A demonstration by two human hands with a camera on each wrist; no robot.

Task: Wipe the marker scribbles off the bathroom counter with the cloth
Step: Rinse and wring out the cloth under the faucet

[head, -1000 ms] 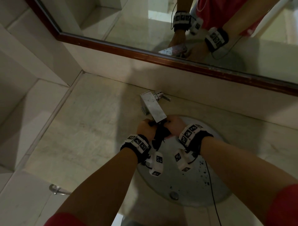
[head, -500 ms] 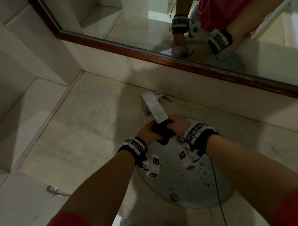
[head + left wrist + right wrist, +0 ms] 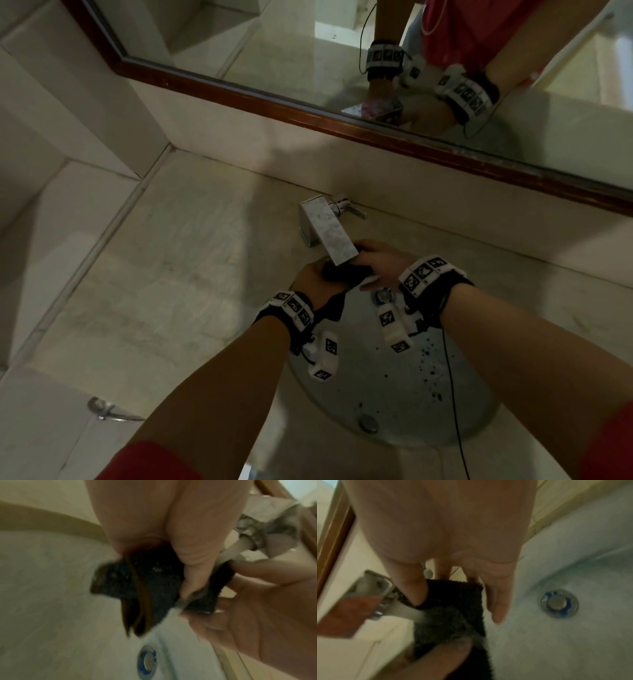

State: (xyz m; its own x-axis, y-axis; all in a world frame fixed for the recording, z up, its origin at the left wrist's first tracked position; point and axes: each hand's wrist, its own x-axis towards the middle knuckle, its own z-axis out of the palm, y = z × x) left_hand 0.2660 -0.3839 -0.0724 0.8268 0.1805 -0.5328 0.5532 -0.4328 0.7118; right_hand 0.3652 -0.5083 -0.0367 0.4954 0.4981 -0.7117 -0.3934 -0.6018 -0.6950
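Observation:
Both hands hold a dark cloth (image 3: 346,275) under the spout of the faucet (image 3: 327,236), over the back of the sink basin (image 3: 394,404). My left hand (image 3: 323,277) grips the cloth's left part; its thumb curls over the cloth (image 3: 154,585). My right hand (image 3: 368,272) pinches the right part, thumb on top of the cloth (image 3: 453,615). A stream of water (image 3: 407,612) runs from the faucet (image 3: 368,595) onto the cloth. The beige counter (image 3: 171,291) spreads to the left; I see no marker scribbles on it.
A wood-framed mirror (image 3: 308,51) stands along the back wall just behind the faucet. The basin has dark specks (image 3: 430,371), a drain plug (image 3: 368,423) and a round overflow fitting (image 3: 559,603). A tiled wall closes the left side. A metal hook (image 3: 102,409) sits below the counter edge.
The cloth hung down between the hands a second ago; now it is bunched higher under the spout. Both hands have stayed at the faucet and shifted only slightly.

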